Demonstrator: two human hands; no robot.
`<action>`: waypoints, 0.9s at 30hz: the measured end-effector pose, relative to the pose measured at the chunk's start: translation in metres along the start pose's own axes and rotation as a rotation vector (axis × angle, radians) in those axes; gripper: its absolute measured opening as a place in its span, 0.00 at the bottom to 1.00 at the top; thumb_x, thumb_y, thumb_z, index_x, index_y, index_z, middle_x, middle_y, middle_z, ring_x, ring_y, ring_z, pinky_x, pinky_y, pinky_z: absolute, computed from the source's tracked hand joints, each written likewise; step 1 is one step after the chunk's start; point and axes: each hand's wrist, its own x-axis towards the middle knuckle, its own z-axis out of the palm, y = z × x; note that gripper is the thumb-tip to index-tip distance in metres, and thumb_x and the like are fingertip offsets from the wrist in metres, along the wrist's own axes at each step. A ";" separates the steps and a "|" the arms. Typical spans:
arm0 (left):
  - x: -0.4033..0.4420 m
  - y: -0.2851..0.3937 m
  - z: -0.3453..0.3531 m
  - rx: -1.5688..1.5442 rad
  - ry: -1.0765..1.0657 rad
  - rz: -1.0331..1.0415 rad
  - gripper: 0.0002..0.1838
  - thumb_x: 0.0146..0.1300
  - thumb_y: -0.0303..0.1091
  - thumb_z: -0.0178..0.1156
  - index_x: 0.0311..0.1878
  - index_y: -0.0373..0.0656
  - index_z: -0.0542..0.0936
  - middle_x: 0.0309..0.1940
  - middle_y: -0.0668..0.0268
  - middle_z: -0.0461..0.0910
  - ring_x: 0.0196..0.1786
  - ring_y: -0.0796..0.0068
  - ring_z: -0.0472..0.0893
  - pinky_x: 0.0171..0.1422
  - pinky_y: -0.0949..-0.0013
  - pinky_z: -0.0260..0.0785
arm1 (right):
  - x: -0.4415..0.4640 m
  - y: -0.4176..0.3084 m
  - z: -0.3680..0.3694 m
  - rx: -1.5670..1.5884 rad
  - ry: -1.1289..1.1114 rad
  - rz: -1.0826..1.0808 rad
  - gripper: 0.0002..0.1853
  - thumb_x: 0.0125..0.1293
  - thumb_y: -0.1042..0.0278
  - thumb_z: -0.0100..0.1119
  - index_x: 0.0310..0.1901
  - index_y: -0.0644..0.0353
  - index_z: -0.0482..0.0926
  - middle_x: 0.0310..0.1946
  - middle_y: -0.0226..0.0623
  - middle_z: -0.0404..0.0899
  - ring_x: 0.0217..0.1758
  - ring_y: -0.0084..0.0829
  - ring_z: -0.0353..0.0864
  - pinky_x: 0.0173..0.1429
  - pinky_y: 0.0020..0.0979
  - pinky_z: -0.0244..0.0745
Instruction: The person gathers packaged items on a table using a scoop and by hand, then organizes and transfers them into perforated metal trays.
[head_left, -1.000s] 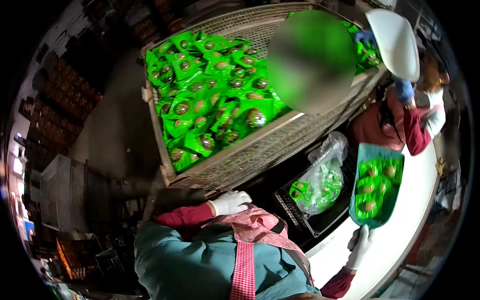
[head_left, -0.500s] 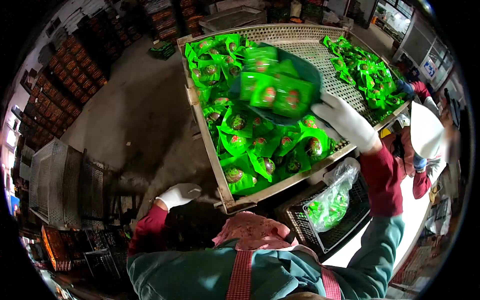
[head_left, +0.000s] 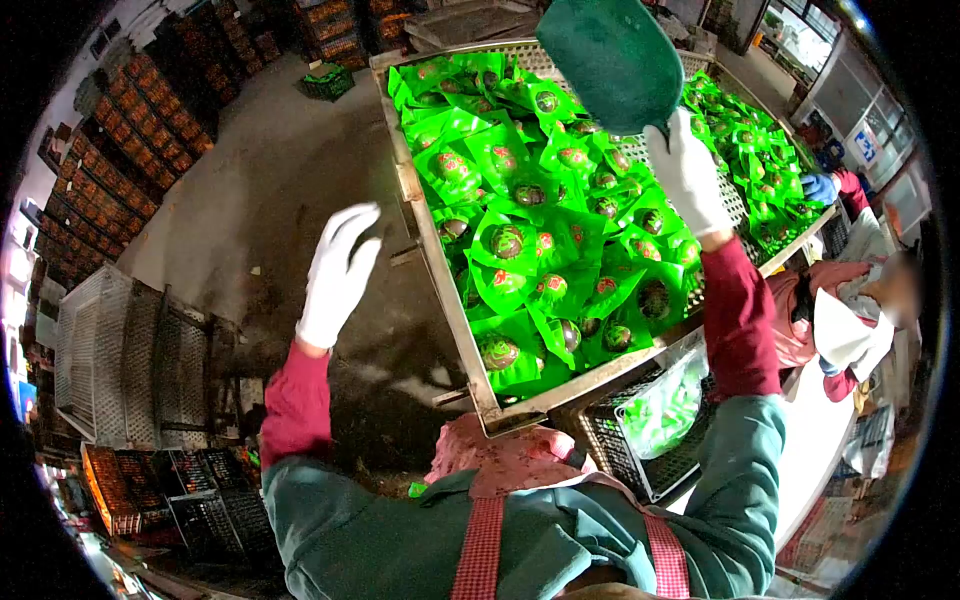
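Observation:
My right hand (head_left: 688, 180), in a white glove, grips the near end of a dark green scoop (head_left: 615, 68). Bare inside, the scoop is raised over the far side of a metal table (head_left: 440, 240) with a perforated top. Bright green packets (head_left: 505, 240) with round, dark, red-and-green printed fronts lie heaped below it. A second heap of green packets (head_left: 750, 170) covers the table's right side. My left hand (head_left: 340, 265), also gloved in white, hovers off the table's left edge with fingers apart, holding nothing.
A black crate (head_left: 640, 440) with a plastic bag (head_left: 665, 405) of green packets stands below the table's near edge. At the right a co-worker's blue-gloved hand (head_left: 820, 188) touches the right heap. Stacked crates (head_left: 150, 130) line the left wall; a mesh rack (head_left: 105, 350) stands lower left.
Packets that were in the scoop now lie on the table heap. The scoop has moved up and away, bare. My left hand has risen beside the table.

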 end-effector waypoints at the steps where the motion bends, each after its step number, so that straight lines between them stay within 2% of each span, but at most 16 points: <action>1: 0.022 0.009 0.005 0.037 -0.023 0.046 0.18 0.61 0.24 0.57 0.56 0.38 0.76 0.56 0.57 0.75 0.60 0.59 0.74 0.66 0.62 0.65 | 0.002 0.016 0.018 0.115 0.019 0.028 0.16 0.68 0.58 0.55 0.45 0.63 0.67 0.27 0.57 0.77 0.30 0.59 0.77 0.33 0.51 0.71; 2: 0.042 0.015 0.012 0.070 -0.046 0.099 0.18 0.61 0.25 0.58 0.56 0.39 0.76 0.56 0.57 0.75 0.60 0.58 0.74 0.66 0.62 0.64 | 0.005 0.036 0.038 0.270 0.005 0.106 0.17 0.67 0.58 0.55 0.46 0.62 0.66 0.30 0.59 0.78 0.33 0.61 0.77 0.35 0.52 0.71; 3: 0.063 0.020 0.018 0.107 -0.070 0.152 0.18 0.61 0.27 0.59 0.56 0.40 0.77 0.57 0.57 0.75 0.61 0.58 0.73 0.67 0.62 0.64 | 0.001 0.049 0.055 0.184 0.078 0.098 0.17 0.67 0.57 0.55 0.46 0.62 0.66 0.31 0.59 0.79 0.34 0.61 0.77 0.35 0.53 0.71; 6: 0.120 0.023 0.049 0.246 -0.170 0.272 0.19 0.63 0.34 0.59 0.57 0.43 0.76 0.58 0.59 0.74 0.63 0.59 0.71 0.67 0.62 0.63 | -0.008 0.048 0.048 0.143 0.032 0.163 0.17 0.68 0.55 0.54 0.46 0.59 0.66 0.29 0.56 0.80 0.33 0.59 0.78 0.36 0.52 0.71; 8: 0.151 0.019 0.077 0.329 -0.352 0.267 0.25 0.63 0.47 0.58 0.61 0.49 0.74 0.62 0.58 0.71 0.67 0.57 0.67 0.69 0.55 0.60 | -0.018 0.046 0.042 0.125 0.023 0.165 0.16 0.67 0.55 0.55 0.46 0.59 0.67 0.29 0.55 0.80 0.32 0.58 0.79 0.36 0.52 0.72; 9: 0.154 0.015 0.088 0.327 -0.360 0.273 0.25 0.63 0.47 0.58 0.61 0.49 0.74 0.62 0.58 0.71 0.67 0.57 0.67 0.69 0.55 0.60 | -0.020 0.045 0.040 0.105 0.015 0.146 0.16 0.67 0.56 0.55 0.46 0.58 0.67 0.29 0.55 0.80 0.32 0.58 0.79 0.36 0.52 0.72; 11: 0.156 0.010 0.107 0.637 -0.518 0.228 0.31 0.60 0.57 0.57 0.64 0.55 0.72 0.65 0.57 0.67 0.68 0.50 0.64 0.68 0.44 0.57 | -0.023 0.046 0.046 0.152 0.034 0.141 0.16 0.67 0.57 0.56 0.45 0.59 0.67 0.29 0.55 0.80 0.32 0.58 0.79 0.35 0.52 0.73; 12: 0.157 0.008 0.105 0.617 -0.614 0.187 0.33 0.58 0.61 0.57 0.65 0.59 0.70 0.67 0.55 0.64 0.68 0.46 0.64 0.67 0.37 0.55 | -0.024 0.045 0.046 0.180 0.048 0.123 0.16 0.67 0.57 0.57 0.45 0.60 0.67 0.29 0.55 0.80 0.32 0.58 0.79 0.36 0.52 0.73; 15: 0.145 0.021 0.086 0.590 -0.796 0.067 0.29 0.64 0.54 0.54 0.67 0.57 0.68 0.66 0.51 0.64 0.67 0.48 0.65 0.64 0.41 0.62 | -0.026 0.044 0.044 0.228 0.023 0.164 0.17 0.67 0.56 0.57 0.45 0.60 0.67 0.29 0.56 0.80 0.33 0.58 0.79 0.37 0.51 0.73; 18: 0.148 0.012 0.091 0.640 -0.771 0.115 0.28 0.65 0.52 0.52 0.67 0.56 0.67 0.66 0.48 0.63 0.67 0.43 0.62 0.64 0.40 0.62 | -0.023 0.033 0.027 0.404 0.062 0.180 0.16 0.67 0.57 0.57 0.45 0.62 0.68 0.29 0.56 0.80 0.35 0.58 0.80 0.39 0.50 0.74; 19: 0.152 0.009 0.097 0.658 -0.769 0.120 0.29 0.66 0.53 0.52 0.68 0.56 0.67 0.66 0.48 0.62 0.68 0.41 0.61 0.66 0.38 0.60 | -0.021 0.030 0.023 0.445 0.115 0.220 0.15 0.67 0.60 0.57 0.44 0.62 0.69 0.26 0.48 0.81 0.27 0.48 0.81 0.33 0.43 0.75; 21: 0.170 0.008 0.104 0.640 -0.868 0.041 0.33 0.66 0.59 0.49 0.71 0.57 0.61 0.70 0.48 0.57 0.71 0.36 0.55 0.70 0.36 0.53 | -0.018 0.024 0.006 0.770 -0.009 0.533 0.14 0.67 0.60 0.56 0.44 0.62 0.69 0.22 0.38 0.77 0.19 0.31 0.76 0.26 0.33 0.71; 22: 0.174 0.010 0.102 0.639 -0.943 0.026 0.34 0.65 0.61 0.49 0.71 0.57 0.60 0.71 0.48 0.56 0.72 0.35 0.53 0.71 0.36 0.51 | -0.020 0.033 0.013 0.907 0.038 0.575 0.13 0.68 0.60 0.55 0.40 0.61 0.68 0.21 0.29 0.72 0.17 0.19 0.67 0.21 0.25 0.65; 24: 0.186 0.010 0.093 0.631 -1.085 0.026 0.38 0.62 0.66 0.50 0.71 0.58 0.60 0.73 0.48 0.53 0.74 0.35 0.48 0.75 0.39 0.47 | -0.018 0.037 0.009 1.075 0.133 0.667 0.10 0.69 0.61 0.53 0.36 0.57 0.66 0.21 0.28 0.70 0.15 0.19 0.65 0.19 0.24 0.61; 25: 0.192 0.007 0.085 0.589 -1.081 0.095 0.34 0.64 0.61 0.53 0.68 0.53 0.66 0.70 0.49 0.60 0.72 0.44 0.58 0.74 0.48 0.52 | -0.015 0.038 0.009 1.124 0.183 0.728 0.09 0.70 0.61 0.51 0.35 0.55 0.66 0.21 0.27 0.69 0.14 0.19 0.64 0.18 0.23 0.59; 27: 0.234 0.004 0.080 0.352 -1.249 0.050 0.26 0.65 0.53 0.55 0.60 0.46 0.74 0.61 0.52 0.71 0.65 0.55 0.70 0.70 0.56 0.60 | -0.014 0.044 0.012 1.165 0.214 0.739 0.09 0.69 0.62 0.52 0.34 0.55 0.66 0.21 0.27 0.69 0.15 0.20 0.64 0.18 0.24 0.59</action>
